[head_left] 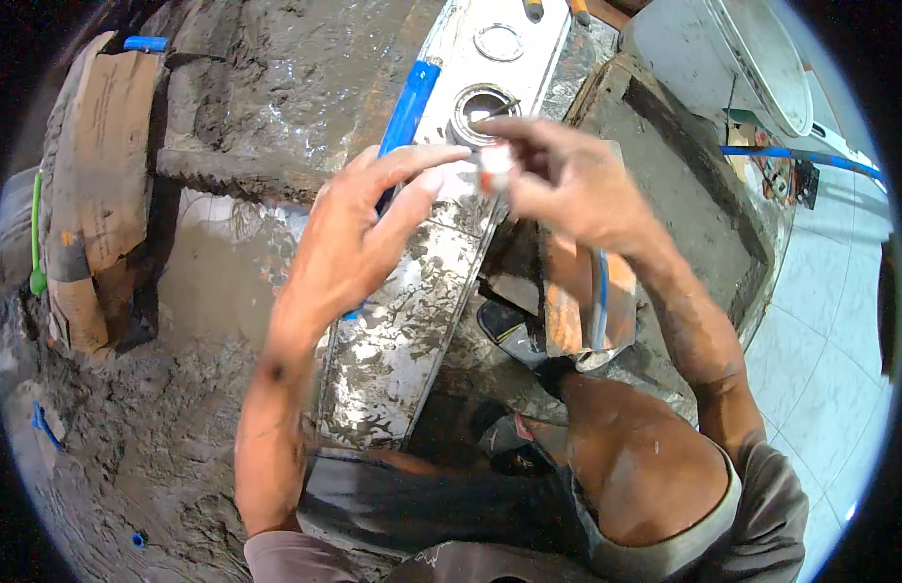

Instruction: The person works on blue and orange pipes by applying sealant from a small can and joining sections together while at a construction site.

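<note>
My left hand (359, 228) is raised over a mud-smeared white board (383, 360), index finger and thumb stretched apart. Its other fingers are mostly hidden. Behind this hand runs a blue pipe (412, 102); I cannot tell whether the hidden fingers touch it. Opposite, my right hand (577, 189) is smeared by motion, its fingertips closed around a small white-and-red thing (496, 165) too blurred to name. The left index fingertip comes close to that thing. Just beyond the hands stands an open round tin (459, 115) with a thin dark stick across its mouth. Farther up lies a round lid-like disc (498, 42).
A wooden-edged tray of grey mortar (699, 194) lies to the right, a white bucket (684, 58) behind it. Wet cement covers the left, with a curved cardboard-covered form (101, 185). Near my knee stands an orange-brown piece with a blue stripe (568, 301).
</note>
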Available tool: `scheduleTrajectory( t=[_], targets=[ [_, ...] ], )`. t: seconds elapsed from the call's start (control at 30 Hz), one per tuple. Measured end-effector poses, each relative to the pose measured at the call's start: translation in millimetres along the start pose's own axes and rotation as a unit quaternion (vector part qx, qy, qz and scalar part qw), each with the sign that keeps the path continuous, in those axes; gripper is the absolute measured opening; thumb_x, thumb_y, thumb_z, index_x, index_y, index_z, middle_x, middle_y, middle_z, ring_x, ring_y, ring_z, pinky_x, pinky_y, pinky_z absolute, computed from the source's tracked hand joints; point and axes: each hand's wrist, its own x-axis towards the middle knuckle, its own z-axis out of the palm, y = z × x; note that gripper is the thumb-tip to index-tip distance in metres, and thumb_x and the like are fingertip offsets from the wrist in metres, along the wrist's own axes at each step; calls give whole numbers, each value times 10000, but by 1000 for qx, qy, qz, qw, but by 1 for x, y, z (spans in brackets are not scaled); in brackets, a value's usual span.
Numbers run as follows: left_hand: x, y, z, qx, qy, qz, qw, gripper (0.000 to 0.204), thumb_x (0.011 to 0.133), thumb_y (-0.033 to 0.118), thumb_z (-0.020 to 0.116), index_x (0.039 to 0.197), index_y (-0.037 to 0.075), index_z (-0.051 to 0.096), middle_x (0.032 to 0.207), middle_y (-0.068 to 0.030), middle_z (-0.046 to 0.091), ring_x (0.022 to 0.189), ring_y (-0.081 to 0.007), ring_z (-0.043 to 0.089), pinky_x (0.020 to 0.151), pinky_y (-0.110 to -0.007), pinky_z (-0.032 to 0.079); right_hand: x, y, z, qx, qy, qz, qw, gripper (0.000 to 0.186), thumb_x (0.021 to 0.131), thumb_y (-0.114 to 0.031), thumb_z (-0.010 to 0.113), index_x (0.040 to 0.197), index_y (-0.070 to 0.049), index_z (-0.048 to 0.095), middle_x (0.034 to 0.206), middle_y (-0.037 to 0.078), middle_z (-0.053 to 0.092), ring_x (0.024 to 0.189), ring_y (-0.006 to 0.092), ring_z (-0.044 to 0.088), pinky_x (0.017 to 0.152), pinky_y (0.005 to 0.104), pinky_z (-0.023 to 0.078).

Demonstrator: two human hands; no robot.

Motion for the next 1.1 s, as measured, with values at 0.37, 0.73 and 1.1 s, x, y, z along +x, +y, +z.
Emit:
scheduleTrajectory(
  t=[0.37,0.73,1.1],
  targets=[
    [-46,-15,-7,123,-38,19,991,432,971,115,527,1363,26,367,1179,-203,588,1006,-311,660,845,-386,506,15,45,-28,170,-75,-10,983,392,862,-198,670,1192,6,615,996,65,678,862,106,620,792,254,501],
    [-51,-8,-7,108,-41,12,993,325,965,148,545,1264,34,487,1056,-189,636,953,-306,671,829,-380,502,10,30,-12,231,-139,-8,963,350,893,-140,648,1208,4,599,1051,58,660,933,126,613,858,266,489],
    [-62,-12,-13,75,-23,20,997,284,939,167,578,1198,53,551,904,-193,608,797,-396,613,692,-426,476,8,21,-1,87,-145,-95,981,316,889,-135,640,1180,-19,600,1034,47,654,930,128,600,819,284,485]
  ],
)
